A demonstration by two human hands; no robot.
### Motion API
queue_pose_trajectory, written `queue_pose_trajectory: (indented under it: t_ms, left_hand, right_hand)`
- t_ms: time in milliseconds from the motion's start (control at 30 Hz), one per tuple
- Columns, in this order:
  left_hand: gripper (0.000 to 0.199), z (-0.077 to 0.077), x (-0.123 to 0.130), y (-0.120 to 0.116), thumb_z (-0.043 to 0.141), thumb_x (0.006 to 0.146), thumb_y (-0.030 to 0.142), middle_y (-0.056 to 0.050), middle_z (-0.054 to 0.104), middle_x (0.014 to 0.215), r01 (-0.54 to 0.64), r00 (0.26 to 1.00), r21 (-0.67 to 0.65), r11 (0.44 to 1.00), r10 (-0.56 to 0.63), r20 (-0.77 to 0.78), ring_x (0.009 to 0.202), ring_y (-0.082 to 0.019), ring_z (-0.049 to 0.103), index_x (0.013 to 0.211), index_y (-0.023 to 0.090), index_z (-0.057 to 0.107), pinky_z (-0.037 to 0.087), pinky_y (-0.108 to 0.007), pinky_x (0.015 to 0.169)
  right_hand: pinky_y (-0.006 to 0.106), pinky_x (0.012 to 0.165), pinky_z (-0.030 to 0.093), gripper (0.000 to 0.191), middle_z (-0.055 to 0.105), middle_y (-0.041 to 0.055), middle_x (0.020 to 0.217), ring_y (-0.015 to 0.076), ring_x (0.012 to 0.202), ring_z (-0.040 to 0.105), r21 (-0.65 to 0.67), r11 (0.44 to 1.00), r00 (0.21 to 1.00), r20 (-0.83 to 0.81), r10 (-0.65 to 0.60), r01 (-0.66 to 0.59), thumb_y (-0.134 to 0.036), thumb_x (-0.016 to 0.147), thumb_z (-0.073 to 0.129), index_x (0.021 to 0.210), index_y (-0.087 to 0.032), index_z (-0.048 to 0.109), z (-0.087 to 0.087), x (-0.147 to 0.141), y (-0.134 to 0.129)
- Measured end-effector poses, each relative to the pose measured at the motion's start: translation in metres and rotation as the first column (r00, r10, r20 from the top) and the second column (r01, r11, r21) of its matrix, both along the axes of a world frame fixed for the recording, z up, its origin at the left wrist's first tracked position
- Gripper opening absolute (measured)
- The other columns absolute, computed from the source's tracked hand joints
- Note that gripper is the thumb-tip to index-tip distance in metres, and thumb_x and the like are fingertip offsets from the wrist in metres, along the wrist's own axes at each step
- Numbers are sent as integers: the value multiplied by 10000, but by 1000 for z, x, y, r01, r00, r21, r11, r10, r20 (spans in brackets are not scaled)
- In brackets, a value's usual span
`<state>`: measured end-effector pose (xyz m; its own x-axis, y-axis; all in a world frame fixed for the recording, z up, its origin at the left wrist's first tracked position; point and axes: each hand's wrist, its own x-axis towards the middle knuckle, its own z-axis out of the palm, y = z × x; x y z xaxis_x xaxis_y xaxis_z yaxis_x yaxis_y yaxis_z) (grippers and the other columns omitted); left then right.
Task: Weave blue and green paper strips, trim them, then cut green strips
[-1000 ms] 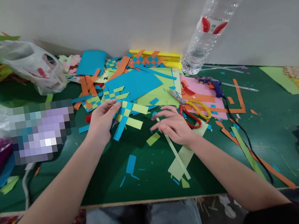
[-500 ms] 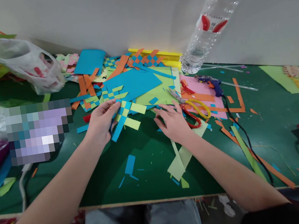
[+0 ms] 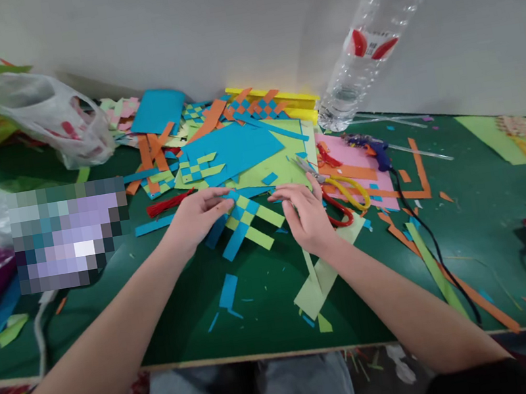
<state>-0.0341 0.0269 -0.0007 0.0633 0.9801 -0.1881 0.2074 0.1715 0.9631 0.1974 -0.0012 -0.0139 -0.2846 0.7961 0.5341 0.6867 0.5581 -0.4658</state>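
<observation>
Between thumb and fingers, my left hand [image 3: 202,218] grips the upper left corner of a woven paper piece [image 3: 244,215] of blue and light green strips. The loose strip ends point down and to the right. My right hand [image 3: 302,209] is just right of the piece, fingers bent and apart, with nothing seen in it. Beside its fingertips and wrist lie scissors with yellow handles [image 3: 349,190] and red-handled ones [image 3: 340,213], partly hidden. A red tassel [image 3: 169,204] lies behind my left hand.
Blue sheets [image 3: 235,148] and woven scraps lie at the back. A plastic bottle [image 3: 369,47] stands right of them, near a blue glue gun [image 3: 374,149] with a black cord. Left are a blurred-out device [image 3: 79,233] and a plastic bag [image 3: 51,117].
My left hand has moved right with the woven piece, which now lies flatter and shows more of its weave. My right hand has shifted slightly, its fingers more bent.
</observation>
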Motion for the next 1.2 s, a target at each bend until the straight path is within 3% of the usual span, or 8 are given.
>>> queue_pose_trajectory:
  t_ms: [167, 300, 467, 633, 733, 900, 1100, 1200]
  left_hand:
    - [396, 2, 5, -4, 713, 778, 437, -53, 765, 908, 221, 960, 51, 974, -207, -190, 854, -217, 704, 1098, 203, 708, 552, -326, 800]
    - [359, 0, 9, -5, 700, 765, 453, -57, 769, 901, 290, 934, 80, 954, -264, -241, 830, -229, 715, 995, 178, 724, 569, -331, 779]
    - [342, 0, 11, -7, 665, 798, 461, -61, 764, 967, 350, 919, 128, 928, -313, -240, 875, -225, 716, 992, 185, 720, 570, -337, 820]
    - [298, 0, 10, -8, 639, 831, 443, -62, 760, 936, 273, 925, 214, 938, -194, -328, 813, -207, 711, 987, 203, 722, 564, -312, 766]
    - [241, -2, 8, -9, 602, 863, 401, -57, 749, 895, 266, 868, 314, 911, -85, -488, 789, -205, 690, 964, 217, 721, 542, -304, 725]
    - [244, -2, 12, -12, 536, 916, 346, -103, 710, 1060, 574, 666, 467, 672, -52, -744, 1021, -274, 633, 982, 192, 713, 482, -425, 910]
    - [574, -12, 27, -22, 476, 944, 525, -156, 488, 1467, 835, 486, 370, 408, -229, -843, 1397, -288, 400, 1374, 146, 504, 310, -455, 1153]
    - [759, -20, 35, -29, 413, 917, 638, -192, 387, 1531, 888, 402, 306, 343, -257, -879, 1454, -297, 305, 1450, 98, 403, 215, -465, 1204]
  right_hand:
    - [542, 1179, 165, 209, 756, 16, 956, 206, 1050, 651, -52, 996, 997, -38, 64, -66, -183, 953, 363, 1060, -254, 528, 0, -1, 0]
    - [527, 1168, 193, 128, 733, 6, 881, 209, 993, 650, -43, 989, 989, -13, 144, -145, -265, 889, 540, 1015, -242, 537, -3, -2, 0]
    - [478, 1137, 269, 109, 690, -14, 770, 190, 913, 648, -42, 979, 980, 0, 200, -200, -266, 881, 556, 986, -241, 566, -6, -2, 1]
    - [490, 1113, 282, 160, 676, -13, 726, 201, 883, 638, -55, 992, 992, 58, 115, -112, -308, 902, 522, 1021, -245, 609, -4, -1, 2]
    - [471, 1095, 299, 154, 677, 4, 765, 205, 900, 626, -32, 996, 990, 111, 82, -79, -302, 899, 514, 985, -244, 629, -3, -2, 1]
    - [451, 1104, 277, 138, 697, 17, 920, 207, 985, 602, 15, 999, 990, 134, 33, -35, -175, 855, 488, 864, -246, 607, -4, -2, 1]
    - [444, 1056, 346, 164, 691, 34, 907, 204, 940, 607, 44, 998, 999, 23, -46, 45, -138, 844, 455, 878, -217, 594, -5, 1, 5]
    - [453, 1034, 394, 201, 698, 73, 1034, 226, 1023, 609, 19, 1000, 1000, 2, 7, -7, -207, 875, 439, 998, -212, 598, -1, 2, 4]
